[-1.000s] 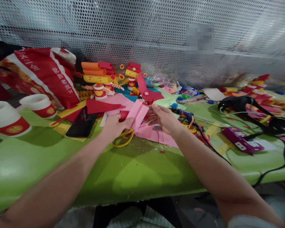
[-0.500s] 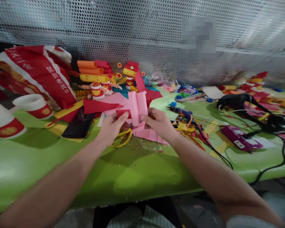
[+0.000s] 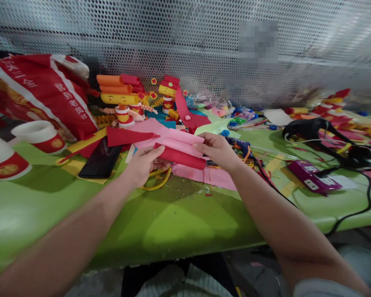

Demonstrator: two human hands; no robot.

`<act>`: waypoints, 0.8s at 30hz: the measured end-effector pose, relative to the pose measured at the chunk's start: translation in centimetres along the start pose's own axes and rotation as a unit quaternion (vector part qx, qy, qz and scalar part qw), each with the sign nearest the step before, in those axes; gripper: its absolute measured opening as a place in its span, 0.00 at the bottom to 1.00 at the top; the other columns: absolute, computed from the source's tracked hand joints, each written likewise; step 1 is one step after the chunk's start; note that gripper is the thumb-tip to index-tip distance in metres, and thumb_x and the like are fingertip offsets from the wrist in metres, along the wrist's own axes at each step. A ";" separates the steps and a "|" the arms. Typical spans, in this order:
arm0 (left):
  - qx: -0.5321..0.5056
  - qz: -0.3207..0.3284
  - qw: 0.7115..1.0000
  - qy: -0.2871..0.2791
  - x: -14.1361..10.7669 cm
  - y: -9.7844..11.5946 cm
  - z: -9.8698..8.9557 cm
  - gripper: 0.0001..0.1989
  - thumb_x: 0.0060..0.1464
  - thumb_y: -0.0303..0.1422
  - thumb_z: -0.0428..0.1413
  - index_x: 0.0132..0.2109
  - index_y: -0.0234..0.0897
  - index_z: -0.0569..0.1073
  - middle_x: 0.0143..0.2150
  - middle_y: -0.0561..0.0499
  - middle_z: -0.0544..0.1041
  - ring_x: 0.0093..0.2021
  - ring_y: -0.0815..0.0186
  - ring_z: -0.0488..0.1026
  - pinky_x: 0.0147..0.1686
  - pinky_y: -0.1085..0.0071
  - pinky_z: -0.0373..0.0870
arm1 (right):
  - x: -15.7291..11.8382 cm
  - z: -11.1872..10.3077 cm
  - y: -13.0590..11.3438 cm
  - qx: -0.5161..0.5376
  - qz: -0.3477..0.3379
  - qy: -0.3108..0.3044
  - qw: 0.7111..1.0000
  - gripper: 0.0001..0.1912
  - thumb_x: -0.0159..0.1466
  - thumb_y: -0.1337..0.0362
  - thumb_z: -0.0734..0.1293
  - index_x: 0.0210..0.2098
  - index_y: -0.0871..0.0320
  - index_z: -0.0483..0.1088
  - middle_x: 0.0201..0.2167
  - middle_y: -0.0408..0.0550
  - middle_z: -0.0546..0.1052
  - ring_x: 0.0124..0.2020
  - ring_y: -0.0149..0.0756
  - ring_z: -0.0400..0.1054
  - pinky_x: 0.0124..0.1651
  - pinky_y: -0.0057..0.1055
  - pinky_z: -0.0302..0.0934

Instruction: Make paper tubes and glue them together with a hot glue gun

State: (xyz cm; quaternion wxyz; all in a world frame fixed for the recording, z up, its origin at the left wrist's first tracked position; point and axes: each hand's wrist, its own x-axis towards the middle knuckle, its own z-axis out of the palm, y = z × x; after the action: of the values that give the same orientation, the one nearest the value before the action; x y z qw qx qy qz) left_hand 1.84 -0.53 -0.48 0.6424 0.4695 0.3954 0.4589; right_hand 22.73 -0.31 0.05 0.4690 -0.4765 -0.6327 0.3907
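Note:
Between my hands, above the middle of the table, are a red paper roll (image 3: 184,158) and a pink curled paper piece (image 3: 183,145) behind it. My left hand (image 3: 145,161) pinches the left end of the red roll between thumb and fingers. My right hand (image 3: 218,149) has its fingers closed on the right end of the pink piece. Whether the two papers are joined cannot be seen. Pink paper sheets (image 3: 208,176) lie beneath, and yellow-handled scissors (image 3: 159,181) rest by my left hand, partly hidden.
Paper-cup figures (image 3: 123,115) stand at the back left, near a red bag (image 3: 46,90). White-and-red paper cups (image 3: 41,136) and a black phone (image 3: 100,159) are on the left. Right of centre lie a blue glue gun (image 3: 239,145), a purple power strip (image 3: 313,177) and its black cord.
The pink curled piece has turned from upright to lying sideways. The red roll, mostly covered earlier, now extends across in front of it. My right hand has shifted slightly right and up.

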 end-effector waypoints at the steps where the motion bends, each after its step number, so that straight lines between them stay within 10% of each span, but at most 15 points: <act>1: -0.008 -0.008 1.000 -0.002 0.0 0.1 0.1 0.08 0.47 0.34 0.57 0.25 0.33 0.71 0.19 0.50 0.74 0.21 0.67 0.73 0.25 0.71 0.71 | 0.0 0.1 0.0 0.014 0.007 -0.003 1.000 0.17 0.48 0.54 0.70 0.32 0.59 0.69 0.21 0.39 0.66 0.22 0.26 0.57 0.25 0.26 0.52; 24: -0.057 -0.039 0.996 0.052 -0.4 0.6 1.0 0.04 0.54 0.30 0.52 0.33 0.36 0.70 0.23 0.49 0.77 0.23 0.65 0.76 0.28 0.69 0.76 | -0.2 -0.1 -0.3 0.029 -0.006 -0.001 1.000 0.22 0.45 0.52 0.73 0.34 0.60 0.72 0.22 0.40 0.69 0.23 0.27 0.58 0.25 0.26 0.52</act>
State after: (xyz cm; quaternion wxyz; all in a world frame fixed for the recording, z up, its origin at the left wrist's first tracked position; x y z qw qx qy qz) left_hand 2.55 -1.07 0.37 0.6640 0.3919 0.4196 0.4790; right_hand 22.79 -0.52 0.34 0.4844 -0.4586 -0.6242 0.4067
